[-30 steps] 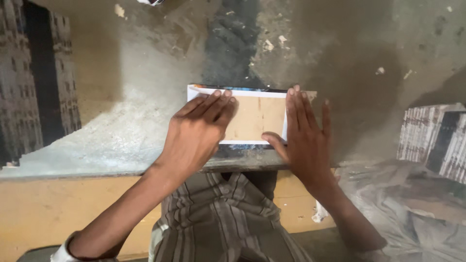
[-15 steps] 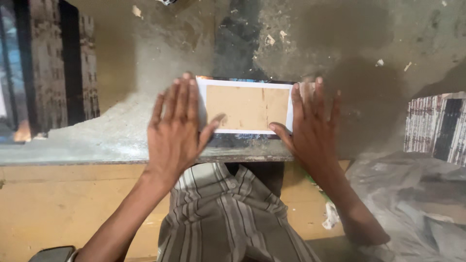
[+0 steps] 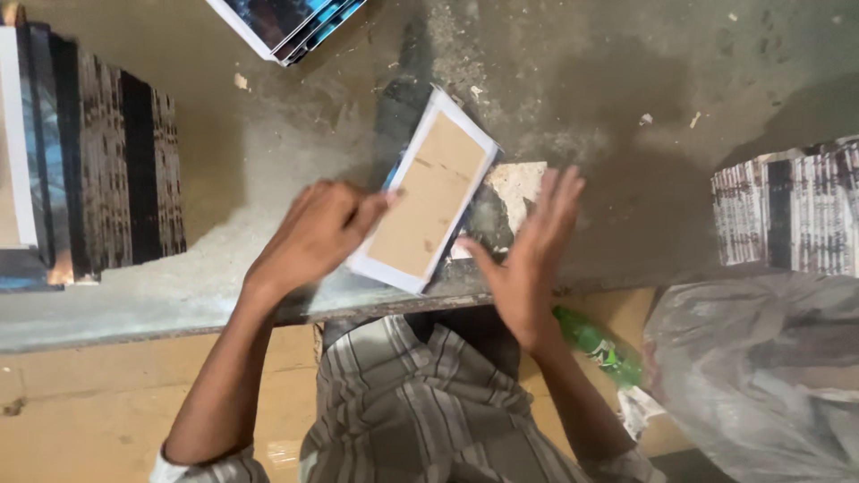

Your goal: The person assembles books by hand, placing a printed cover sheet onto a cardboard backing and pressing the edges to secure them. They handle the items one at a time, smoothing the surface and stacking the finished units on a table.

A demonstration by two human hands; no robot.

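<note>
A flat rectangular piece with a brown card face and white border [image 3: 428,203] lies tilted on the grey worn tabletop [image 3: 626,107]. My left hand [image 3: 315,234] grips its left long edge with thumb and fingers. My right hand [image 3: 530,257] hovers open to the right of the piece, fingers spread, thumb close to its lower right edge. Whether the thumb touches it is unclear. A pale torn patch [image 3: 517,183] shows on the table under the right fingers.
Stacks of dark printed sheets [image 3: 98,152] sit at the left, another stack [image 3: 286,22] at the top, striped booklets [image 3: 787,210] at the right. A green bottle [image 3: 598,344] and a plastic bag [image 3: 761,376] lie below the table edge [image 3: 179,317].
The card piece has turned from lying level to a steep tilt. My left hand shifted from flat beside it to gripping its edge; my right hand lifted off and moved right.
</note>
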